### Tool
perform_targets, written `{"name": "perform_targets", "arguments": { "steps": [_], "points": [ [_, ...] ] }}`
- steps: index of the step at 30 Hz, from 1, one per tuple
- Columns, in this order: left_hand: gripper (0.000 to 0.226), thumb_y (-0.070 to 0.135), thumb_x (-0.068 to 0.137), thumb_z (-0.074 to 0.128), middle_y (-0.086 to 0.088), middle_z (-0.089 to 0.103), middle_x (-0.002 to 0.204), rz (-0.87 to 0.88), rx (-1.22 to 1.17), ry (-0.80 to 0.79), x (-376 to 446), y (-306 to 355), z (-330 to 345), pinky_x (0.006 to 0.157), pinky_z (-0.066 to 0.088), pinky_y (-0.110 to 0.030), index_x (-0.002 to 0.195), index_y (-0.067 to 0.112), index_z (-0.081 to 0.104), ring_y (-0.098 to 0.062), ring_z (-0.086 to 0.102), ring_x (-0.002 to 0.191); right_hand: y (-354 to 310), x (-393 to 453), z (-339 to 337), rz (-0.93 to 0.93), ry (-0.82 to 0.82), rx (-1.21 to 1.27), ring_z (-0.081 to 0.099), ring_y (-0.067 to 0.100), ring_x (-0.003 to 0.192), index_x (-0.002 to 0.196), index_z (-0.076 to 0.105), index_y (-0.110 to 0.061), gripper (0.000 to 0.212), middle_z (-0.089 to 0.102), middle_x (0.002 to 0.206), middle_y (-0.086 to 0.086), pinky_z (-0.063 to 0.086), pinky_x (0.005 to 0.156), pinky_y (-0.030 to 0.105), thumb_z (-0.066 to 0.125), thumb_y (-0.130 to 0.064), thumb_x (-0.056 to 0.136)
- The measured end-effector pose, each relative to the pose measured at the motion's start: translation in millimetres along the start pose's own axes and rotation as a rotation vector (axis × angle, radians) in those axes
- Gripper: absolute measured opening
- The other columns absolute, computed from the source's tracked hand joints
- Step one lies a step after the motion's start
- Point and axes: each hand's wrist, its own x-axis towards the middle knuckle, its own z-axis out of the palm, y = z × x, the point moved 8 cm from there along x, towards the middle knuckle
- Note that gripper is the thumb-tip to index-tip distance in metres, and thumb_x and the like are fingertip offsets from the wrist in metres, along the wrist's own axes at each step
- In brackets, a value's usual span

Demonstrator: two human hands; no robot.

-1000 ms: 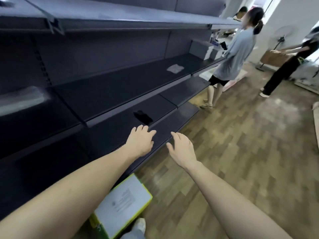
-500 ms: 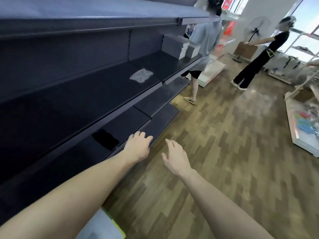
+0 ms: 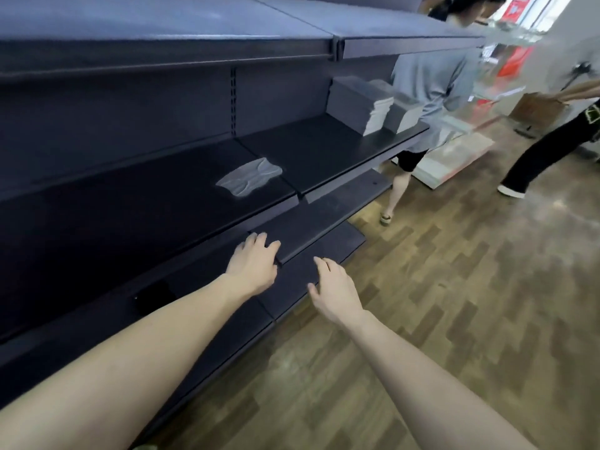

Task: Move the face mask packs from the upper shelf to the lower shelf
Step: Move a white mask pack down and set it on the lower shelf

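Observation:
A clear pack of white face masks [image 3: 249, 180] lies flat on the dark middle shelf [image 3: 162, 203], near its front right corner. A dark flat pack [image 3: 152, 295] rests on the lower shelf [image 3: 311, 219], partly hidden behind my left forearm. My left hand [image 3: 255, 261] hovers over the lower shelf's front edge, fingers spread, holding nothing. To its right, my right hand [image 3: 334, 289] is open too, above the bottom shelf [image 3: 292, 287]. Both hands are well below and in front of the white mask pack.
Two stacks of grey boxes [image 3: 360, 105] stand further along the middle shelf. A person in a grey shirt [image 3: 431, 86] stands at the shelf's far end. Another person in black trousers [image 3: 545, 151] is at the right. Wooden floor [image 3: 422, 303] spreads to the right.
The view has swung right and up along the shelving. Both open hands have moved forward with it. The box on the floor has left the view.

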Motion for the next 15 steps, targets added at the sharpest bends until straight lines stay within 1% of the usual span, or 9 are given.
{"name": "perform_targets", "arguments": {
  "steps": [3, 6, 8, 9, 11, 12, 14, 15],
  "points": [
    [0.065, 0.030, 0.099, 0.051, -0.015, 0.011, 0.161, -0.083, -0.021, -0.007, 20.9, -7.5, -0.1, 0.118, 0.023, -0.044, 0.155, 0.016, 0.022, -0.034, 0.010, 0.149, -1.3, 45.6, -6.5, -0.081, 0.012, 0.008, 0.034, 0.026, 0.143, 0.154, 0.030, -0.016, 0.061, 0.036, 0.157, 0.007, 0.034, 0.115, 0.041, 0.051, -0.032, 0.099],
    [0.074, 0.032, 0.099, 0.052, -0.013, 0.000, 0.164, -0.173, -0.063, 0.023, 48.4, -28.8, -7.9, 0.118, 0.024, -0.044, 0.158, 0.016, 0.011, -0.034, 0.007, 0.150, -23.5, 85.9, -2.2, -0.218, -0.012, 0.013, 0.031, 0.028, 0.145, 0.154, 0.030, -0.016, 0.061, 0.033, 0.158, 0.008, 0.032, 0.116, 0.042, 0.052, -0.030, 0.099],
    [0.081, 0.037, 0.098, 0.054, -0.010, -0.009, 0.165, -0.231, -0.114, 0.034, 72.6, -49.2, -14.7, 0.117, 0.027, -0.044, 0.158, 0.016, 0.004, -0.034, 0.006, 0.150, -41.5, 116.9, -1.5, -0.304, 0.011, 0.019, 0.030, 0.029, 0.145, 0.153, 0.032, -0.015, 0.061, 0.034, 0.158, 0.009, 0.032, 0.116, 0.042, 0.053, -0.030, 0.098],
    [0.086, 0.043, 0.097, 0.054, -0.009, -0.015, 0.164, -0.256, -0.137, 0.034, 88.1, -60.8, -16.7, 0.119, 0.024, -0.045, 0.158, 0.017, -0.001, -0.034, 0.001, 0.151, -49.8, 135.0, -2.8, -0.336, 0.040, 0.025, 0.032, 0.030, 0.145, 0.152, 0.034, -0.014, 0.061, 0.035, 0.157, 0.010, 0.032, 0.116, 0.043, 0.054, -0.031, 0.097],
    [0.105, 0.061, 0.090, 0.055, -0.011, -0.025, 0.161, -0.291, -0.176, 0.013, 114.0, -79.9, -14.3, 0.122, 0.007, -0.049, 0.157, 0.016, -0.012, -0.034, -0.015, 0.150, -62.5, 161.7, -9.0, -0.388, 0.107, 0.040, 0.032, 0.030, 0.144, 0.151, 0.036, -0.013, 0.060, 0.037, 0.156, 0.010, 0.032, 0.116, 0.045, 0.052, -0.033, 0.097],
    [0.115, 0.071, 0.084, 0.055, -0.012, -0.028, 0.160, -0.301, -0.193, 0.015, 128.9, -89.6, -9.9, 0.121, -0.003, -0.050, 0.156, 0.016, -0.015, -0.034, -0.021, 0.148, -66.7, 177.4, -11.2, -0.415, 0.130, 0.039, 0.032, 0.030, 0.145, 0.150, 0.037, -0.012, 0.060, 0.038, 0.155, 0.011, 0.032, 0.116, 0.048, 0.051, -0.033, 0.096],
    [0.130, 0.086, 0.069, 0.054, -0.011, -0.025, 0.161, -0.293, -0.171, 0.053, 146.7, -100.3, -2.5, 0.119, -0.011, -0.052, 0.156, 0.016, -0.014, -0.033, -0.025, 0.147, -71.6, 207.2, -14.6, -0.466, 0.146, 0.019, 0.030, 0.031, 0.146, 0.151, 0.036, -0.011, 0.065, 0.036, 0.156, 0.012, 0.031, 0.115, 0.051, 0.046, -0.036, 0.091],
    [0.132, 0.089, 0.065, 0.052, -0.010, -0.022, 0.161, -0.281, -0.137, 0.088, 150.3, -101.6, 0.1, 0.119, -0.012, -0.052, 0.156, 0.017, -0.011, -0.033, -0.025, 0.147, -73.0, 221.6, -15.6, -0.480, 0.116, -0.001, 0.025, 0.031, 0.149, 0.153, 0.032, -0.011, 0.074, 0.032, 0.159, 0.012, 0.028, 0.116, 0.052, 0.042, -0.044, 0.088]
  ]
}}
